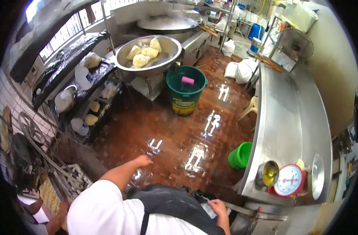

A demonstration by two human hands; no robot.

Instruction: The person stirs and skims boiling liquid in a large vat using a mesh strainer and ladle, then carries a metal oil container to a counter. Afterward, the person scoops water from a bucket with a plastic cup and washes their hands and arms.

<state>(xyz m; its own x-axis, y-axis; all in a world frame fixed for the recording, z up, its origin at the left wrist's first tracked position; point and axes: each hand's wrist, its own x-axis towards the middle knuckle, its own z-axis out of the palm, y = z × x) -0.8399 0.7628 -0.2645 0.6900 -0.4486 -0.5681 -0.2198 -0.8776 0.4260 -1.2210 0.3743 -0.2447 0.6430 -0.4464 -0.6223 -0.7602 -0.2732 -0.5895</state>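
Observation:
My left hand (pixel 144 160) reaches forward over the wet floor, its fingers curled in and nothing visible in them. At the lower right my right hand (pixel 217 207) is closed at the edge of my black apron (pixel 167 203), beside crumpled black and whitish material (pixel 204 198). What its fingers grip is too small to make out. Ahead stands a dark green bucket (pixel 185 92) with a pink cylindrical object (pixel 188 80) inside. Behind it, a wide metal basin (pixel 122 62) holds several bagged pale yellow lumps (pixel 141 60).
A steel counter (pixel 284 117) on the right carries a red scale (pixel 289 180) and a metal bowl of yellow liquid (pixel 265 181). A bright green bucket (pixel 240 156) stands below. Left are shelves with jugs (pixel 83 77); another person's hand (pixel 63 208) is near dough (pixel 49 194).

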